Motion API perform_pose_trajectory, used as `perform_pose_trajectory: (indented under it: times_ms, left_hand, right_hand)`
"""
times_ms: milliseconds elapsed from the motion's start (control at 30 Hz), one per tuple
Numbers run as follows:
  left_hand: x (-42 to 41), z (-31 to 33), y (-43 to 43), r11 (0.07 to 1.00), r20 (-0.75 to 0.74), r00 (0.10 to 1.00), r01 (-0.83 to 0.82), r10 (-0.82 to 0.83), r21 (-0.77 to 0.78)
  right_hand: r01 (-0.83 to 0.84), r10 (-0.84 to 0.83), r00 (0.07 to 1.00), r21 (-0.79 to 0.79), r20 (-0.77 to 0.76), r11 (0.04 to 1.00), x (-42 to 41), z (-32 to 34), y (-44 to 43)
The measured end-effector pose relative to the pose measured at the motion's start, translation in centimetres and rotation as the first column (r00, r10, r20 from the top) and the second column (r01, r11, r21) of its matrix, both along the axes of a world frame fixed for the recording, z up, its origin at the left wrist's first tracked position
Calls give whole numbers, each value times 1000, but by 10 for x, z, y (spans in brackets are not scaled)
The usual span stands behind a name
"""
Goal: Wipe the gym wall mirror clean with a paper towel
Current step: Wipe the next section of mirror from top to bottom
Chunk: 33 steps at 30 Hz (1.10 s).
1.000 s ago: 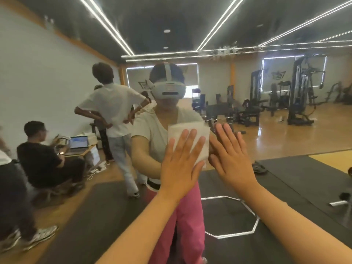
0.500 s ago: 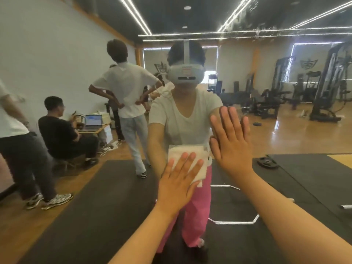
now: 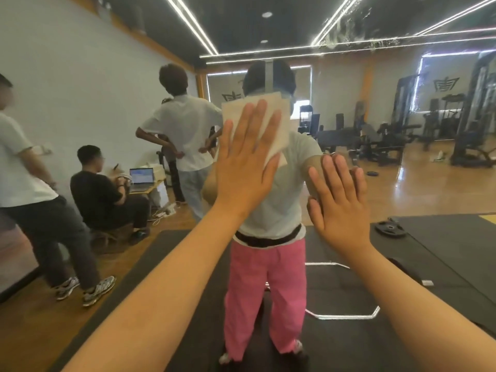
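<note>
The left hand [image 3: 247, 167] presses a white towel [image 3: 283, 124] flat against the mirror [image 3: 402, 200], fingers straight and slightly spread. The towel sits high on the glass, over the reflected head of the person, and shows above and to the right of the fingers. The right hand [image 3: 341, 208] lies flat on the mirror just right of the left one and lower, fingers straight and close together, holding nothing. Streaky smears [image 3: 346, 30] show on the glass at upper right. Reflected at left are three people and a laptop [image 3: 141, 178] on a desk [image 3: 150, 189]. Reflected at right are gym machines [image 3: 472, 111] and a weight plate [image 3: 390, 229] on a dark mat [image 3: 429, 251].
</note>
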<state>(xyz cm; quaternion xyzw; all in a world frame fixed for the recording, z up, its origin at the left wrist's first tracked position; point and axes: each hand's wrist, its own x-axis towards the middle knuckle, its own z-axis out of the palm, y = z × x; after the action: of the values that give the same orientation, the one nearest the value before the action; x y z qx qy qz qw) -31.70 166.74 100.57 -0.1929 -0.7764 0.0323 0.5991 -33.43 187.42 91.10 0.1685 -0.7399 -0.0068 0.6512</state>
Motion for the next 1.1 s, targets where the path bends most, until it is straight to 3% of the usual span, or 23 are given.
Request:
perform_pose_trajectory:
  times_ms: [200,500,667,867,1100]
  left_hand:
    - [-3,-32,1,1000,-2,1000,-7,7,25]
    - [3,-161,-32,994,80,997,29,-20,-105]
    - [10,-190,-34,994,152,988,45,-29,-104]
    - [8,-164,-40,995,147,988,56,-43,-85]
    - [-3,-33,-22,991,41,999,-33,28,128]
  right_hand:
    - [-14,14,1000,-14,6,1000,2,0,-1]
    - [-3,4,1000,-42,27,999,3,-3,-4]
    - [-10,12,1000,-54,27,998,2,-6,-5]
    - [0,1,1000,-55,15,998,1,-6,-5]
    - [11,-11,1000,-49,10,999,2,-7,-5]
